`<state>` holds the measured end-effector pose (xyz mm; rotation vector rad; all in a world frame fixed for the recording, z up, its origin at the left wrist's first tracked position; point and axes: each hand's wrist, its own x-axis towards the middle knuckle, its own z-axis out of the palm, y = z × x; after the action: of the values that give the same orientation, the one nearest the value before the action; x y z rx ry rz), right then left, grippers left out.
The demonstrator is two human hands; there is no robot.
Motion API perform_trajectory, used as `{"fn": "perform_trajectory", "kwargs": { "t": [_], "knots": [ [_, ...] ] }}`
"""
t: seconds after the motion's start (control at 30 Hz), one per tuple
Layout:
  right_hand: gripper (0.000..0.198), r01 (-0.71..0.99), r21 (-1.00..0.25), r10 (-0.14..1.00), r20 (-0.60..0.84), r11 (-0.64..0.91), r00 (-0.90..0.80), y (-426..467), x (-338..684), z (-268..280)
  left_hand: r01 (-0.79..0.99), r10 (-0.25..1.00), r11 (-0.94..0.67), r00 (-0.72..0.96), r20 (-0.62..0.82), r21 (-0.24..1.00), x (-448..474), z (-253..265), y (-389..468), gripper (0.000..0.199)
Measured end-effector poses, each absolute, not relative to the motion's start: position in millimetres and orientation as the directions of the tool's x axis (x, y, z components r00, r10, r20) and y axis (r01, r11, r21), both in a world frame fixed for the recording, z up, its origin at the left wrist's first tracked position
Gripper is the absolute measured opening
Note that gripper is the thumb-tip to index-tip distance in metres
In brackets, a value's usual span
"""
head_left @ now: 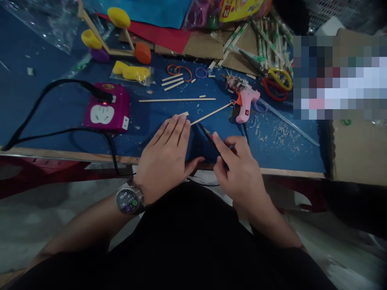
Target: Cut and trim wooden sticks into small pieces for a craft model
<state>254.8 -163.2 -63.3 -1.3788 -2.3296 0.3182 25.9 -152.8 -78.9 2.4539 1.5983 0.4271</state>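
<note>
Stick [211, 112]: on the blue table [272, 159], slanting from near the glue gun down to the left hand's index finger; whether it runs on beneath cannot be told.
Left hand [167, 151]: laid flat, palm down, fingers straight and together, thumb spread; a pale stick end [185, 114] shows beyond the fingertips.
Right hand [242, 169]: curled around a dark knife [206, 133], index finger along it, tip pointing toward the stick.
Watch [130, 199]: on the left wrist, lit; the time seems to end in "49", the rest too small to read.
Glue gun [248, 104]: pink, orange trigger, red switch, beyond the right hand.
Long stick [177, 100]: lying beyond the left hand, with short sticks [172, 81] behind it.
Power box [121, 102]: magenta, to the left, red light on, plug in; its yellowish sticker is unreadable.
Scissors [278, 82]: yellow and red handles, right of the glue gun.
Yellow pack [242, 9]: at the back, "24" printed on a red patch.
</note>
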Motion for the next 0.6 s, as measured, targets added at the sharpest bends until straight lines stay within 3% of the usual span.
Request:
{"fn": "perform_trajectory", "kwargs": {
  "t": [0.6],
  "knots": [
    [0.063,0.78,-0.411,0.881,0.238,0.472,-0.408,-154,249,-61,0.861,0.915,-0.402,0.375,0.147,0.312,13,-79,-138,0.078]
  ]
}}
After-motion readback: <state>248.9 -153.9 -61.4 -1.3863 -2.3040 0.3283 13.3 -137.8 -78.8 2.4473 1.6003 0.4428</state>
